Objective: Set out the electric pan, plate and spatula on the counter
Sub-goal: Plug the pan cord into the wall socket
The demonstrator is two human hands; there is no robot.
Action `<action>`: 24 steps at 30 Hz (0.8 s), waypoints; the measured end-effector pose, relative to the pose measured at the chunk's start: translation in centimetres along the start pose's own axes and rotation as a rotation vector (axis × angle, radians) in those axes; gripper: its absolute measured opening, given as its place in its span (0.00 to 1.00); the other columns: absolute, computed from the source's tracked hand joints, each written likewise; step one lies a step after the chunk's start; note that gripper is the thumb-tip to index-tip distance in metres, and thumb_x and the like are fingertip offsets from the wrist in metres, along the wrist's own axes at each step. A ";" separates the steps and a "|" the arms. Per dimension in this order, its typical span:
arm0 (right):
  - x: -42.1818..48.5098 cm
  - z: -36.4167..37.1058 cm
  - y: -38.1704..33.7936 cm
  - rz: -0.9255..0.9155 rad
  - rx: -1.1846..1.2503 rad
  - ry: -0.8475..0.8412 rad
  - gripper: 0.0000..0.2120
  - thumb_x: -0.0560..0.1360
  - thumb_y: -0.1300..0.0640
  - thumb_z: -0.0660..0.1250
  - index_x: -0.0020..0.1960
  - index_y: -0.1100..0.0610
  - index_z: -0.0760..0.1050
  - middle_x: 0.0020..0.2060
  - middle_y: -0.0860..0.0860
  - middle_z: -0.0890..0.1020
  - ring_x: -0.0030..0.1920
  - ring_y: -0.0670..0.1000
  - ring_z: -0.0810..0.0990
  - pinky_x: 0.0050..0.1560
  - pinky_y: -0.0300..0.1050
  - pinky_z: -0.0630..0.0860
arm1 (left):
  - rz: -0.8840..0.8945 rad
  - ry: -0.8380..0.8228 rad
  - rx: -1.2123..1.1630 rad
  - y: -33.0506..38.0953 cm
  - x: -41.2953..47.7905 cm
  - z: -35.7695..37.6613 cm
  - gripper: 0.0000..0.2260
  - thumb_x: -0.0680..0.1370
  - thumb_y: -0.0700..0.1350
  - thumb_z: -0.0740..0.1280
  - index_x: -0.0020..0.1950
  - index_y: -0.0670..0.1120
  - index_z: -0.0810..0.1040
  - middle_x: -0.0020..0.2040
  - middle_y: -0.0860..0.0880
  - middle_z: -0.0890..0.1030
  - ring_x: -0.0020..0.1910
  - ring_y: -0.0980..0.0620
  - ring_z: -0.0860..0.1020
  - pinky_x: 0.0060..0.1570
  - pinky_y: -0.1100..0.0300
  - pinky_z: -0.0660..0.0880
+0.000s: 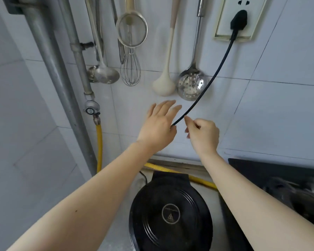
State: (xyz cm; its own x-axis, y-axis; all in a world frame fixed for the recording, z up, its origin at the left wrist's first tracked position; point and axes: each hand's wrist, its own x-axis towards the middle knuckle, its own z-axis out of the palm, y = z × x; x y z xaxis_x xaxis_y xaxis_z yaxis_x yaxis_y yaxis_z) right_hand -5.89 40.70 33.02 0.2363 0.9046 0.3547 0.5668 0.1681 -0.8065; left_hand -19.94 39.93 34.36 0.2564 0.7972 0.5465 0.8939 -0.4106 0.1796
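Electric pan point(170, 214), black and round with its lid closed, sits on the counter point(116, 238) at the bottom centre, between the person's two raised forearms. A black cord point(212, 78) runs from a plug point(238, 19) in the wall socket point(223, 24) at the upper right, slanting down to the left hand point(158, 124). That hand is held against the tiled wall with its fingers straight and slightly spread. The cord disappears behind its thumb side, and whether the thumb holds it cannot be told. The right hand point(203, 134), just beside it, has its fingers curled in, the forefinger tip next to the cord, with no clear grip on it. Above the hands, a steel ladle point(105, 75), strainer point(131, 29), whisk point(130, 69), cream ladle point(163, 87) and slotted spoon point(191, 86) hang on the wall. A yellow hose point(99, 147) runs down at the left and behind the pan. A dark stove point(279, 174) lies at the right.
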 end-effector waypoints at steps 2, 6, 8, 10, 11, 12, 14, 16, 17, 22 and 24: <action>-1.6 1.0 1.6 0.024 -0.031 -0.070 0.21 0.77 0.44 0.63 0.34 0.57 0.80 0.27 0.46 0.81 0.31 0.47 0.79 0.35 0.41 0.74 | -0.049 -0.025 -0.035 -0.5 -2.5 1.8 0.30 0.75 0.43 0.65 0.75 0.47 0.59 0.75 0.46 0.62 0.74 0.47 0.59 0.74 0.48 0.51; -4.0 2.3 5.1 0.091 -0.099 -0.202 0.18 0.77 0.46 0.63 0.38 0.57 0.80 0.34 0.49 0.83 0.39 0.51 0.81 0.39 0.45 0.75 | -0.255 -0.049 -0.103 -2.1 -7.2 5.0 0.36 0.75 0.43 0.65 0.77 0.49 0.49 0.78 0.44 0.54 0.75 0.43 0.56 0.73 0.45 0.56; -4.7 2.3 7.5 0.139 -0.124 -0.279 0.15 0.77 0.46 0.64 0.41 0.55 0.80 0.40 0.49 0.84 0.45 0.51 0.81 0.39 0.43 0.72 | -0.469 -0.120 -0.178 -3.4 -9.5 6.6 0.38 0.76 0.46 0.65 0.77 0.52 0.43 0.79 0.45 0.48 0.76 0.42 0.53 0.73 0.45 0.56; -5.1 1.8 10.2 0.217 -0.214 -0.387 0.16 0.76 0.43 0.64 0.52 0.54 0.80 0.50 0.49 0.84 0.50 0.50 0.79 0.45 0.42 0.70 | -0.698 -0.215 -0.307 -4.9 -11.6 8.0 0.39 0.76 0.48 0.66 0.77 0.52 0.42 0.79 0.45 0.47 0.76 0.41 0.51 0.72 0.46 0.56; -5.4 1.6 11.6 0.284 -0.276 -0.446 0.19 0.75 0.41 0.63 0.56 0.54 0.78 0.54 0.50 0.83 0.54 0.51 0.79 0.48 0.43 0.69 | -0.786 -0.271 -0.374 -5.5 -12.6 8.7 0.40 0.75 0.48 0.67 0.77 0.51 0.42 0.78 0.44 0.48 0.76 0.41 0.52 0.72 0.45 0.56; -5.7 1.2 12.8 0.367 -0.307 -0.495 0.22 0.74 0.38 0.63 0.58 0.54 0.77 0.56 0.50 0.81 0.56 0.52 0.78 0.49 0.44 0.69 | -0.840 -0.330 -0.433 -6.0 -13.4 9.2 0.40 0.75 0.49 0.68 0.77 0.51 0.44 0.78 0.44 0.51 0.75 0.40 0.54 0.71 0.44 0.57; -6.4 0.9 14.9 0.565 -0.260 -0.592 0.29 0.68 0.32 0.65 0.56 0.54 0.76 0.58 0.51 0.80 0.56 0.53 0.77 0.55 0.46 0.72 | -0.883 -0.465 -0.522 -6.8 -14.8 10.4 0.40 0.73 0.51 0.69 0.77 0.51 0.47 0.77 0.43 0.54 0.75 0.40 0.56 0.70 0.43 0.58; -7.3 0.9 16.2 0.753 -0.191 -0.716 0.38 0.62 0.27 0.68 0.62 0.53 0.76 0.62 0.51 0.78 0.61 0.55 0.76 0.59 0.49 0.72 | -0.939 -0.559 -0.608 -7.0 -15.6 11.4 0.41 0.73 0.56 0.69 0.77 0.50 0.48 0.77 0.43 0.56 0.74 0.41 0.58 0.69 0.44 0.60; -7.7 0.9 16.3 0.839 -0.167 -0.784 0.43 0.58 0.26 0.70 0.65 0.51 0.75 0.64 0.52 0.77 0.63 0.56 0.75 0.59 0.48 0.72 | -0.979 -0.590 -0.649 -7.0 -15.9 11.8 0.42 0.72 0.58 0.69 0.77 0.50 0.48 0.77 0.43 0.57 0.74 0.41 0.59 0.69 0.45 0.60; -8.2 1.5 17.1 0.892 -0.084 -0.896 0.49 0.45 0.32 0.79 0.61 0.53 0.78 0.53 0.52 0.83 0.53 0.56 0.81 0.59 0.54 0.77 | -1.098 -0.683 -0.850 -7.1 -16.3 13.1 0.44 0.71 0.62 0.69 0.77 0.48 0.49 0.76 0.44 0.60 0.73 0.42 0.63 0.69 0.49 0.62; -8.6 1.5 17.3 0.893 -0.058 -0.878 0.47 0.42 0.33 0.80 0.57 0.54 0.79 0.51 0.53 0.84 0.52 0.57 0.82 0.59 0.55 0.77 | -1.112 -0.695 -0.893 -7.1 -16.5 13.4 0.45 0.69 0.63 0.70 0.77 0.48 0.50 0.76 0.45 0.60 0.73 0.43 0.62 0.69 0.49 0.61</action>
State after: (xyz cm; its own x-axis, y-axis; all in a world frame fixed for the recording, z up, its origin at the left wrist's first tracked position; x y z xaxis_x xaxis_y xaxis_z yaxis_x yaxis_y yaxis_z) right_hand 0.71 36.44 15.32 -0.0369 0.6530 -0.7564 0.5190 -0.6343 -0.5730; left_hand -25.56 35.59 13.14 -0.0158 0.8001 -0.5997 0.3115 0.5739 0.7574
